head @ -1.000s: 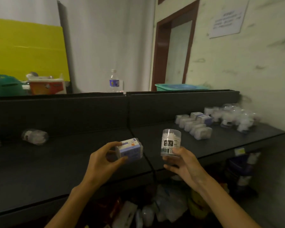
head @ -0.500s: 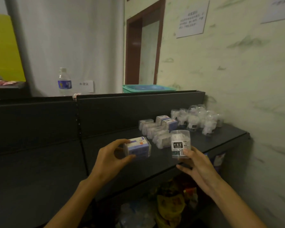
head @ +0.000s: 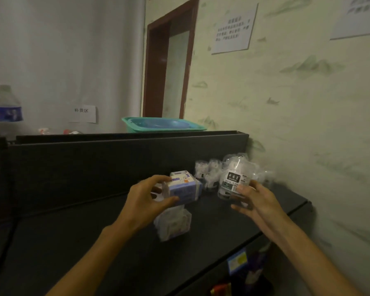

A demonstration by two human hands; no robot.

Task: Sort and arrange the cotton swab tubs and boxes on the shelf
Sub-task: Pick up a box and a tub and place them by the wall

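Observation:
My left hand [head: 146, 199] grips a small blue-and-white swab box [head: 185, 189] above the dark shelf [head: 94, 242]. Under it a row of clear boxes [head: 173, 223] lies on the shelf, with another blue box [head: 179, 174] showing behind. My right hand [head: 256, 199] holds a clear round tub [head: 233, 180] with a black label, upright, just above the shelf. Behind it, a cluster of similar clear tubs [head: 209, 169] stands against the shelf's back right corner.
A teal basin [head: 162, 123] sits on top of the shelf's back panel. A water bottle [head: 5, 110] stands at far left. The wall runs close along the right. Packaged goods [head: 244, 272] fill the lower shelf.
The view has swung right and closer to the shelf's right end. Both hands carried the box and the tub toward the stored boxes and tubs.

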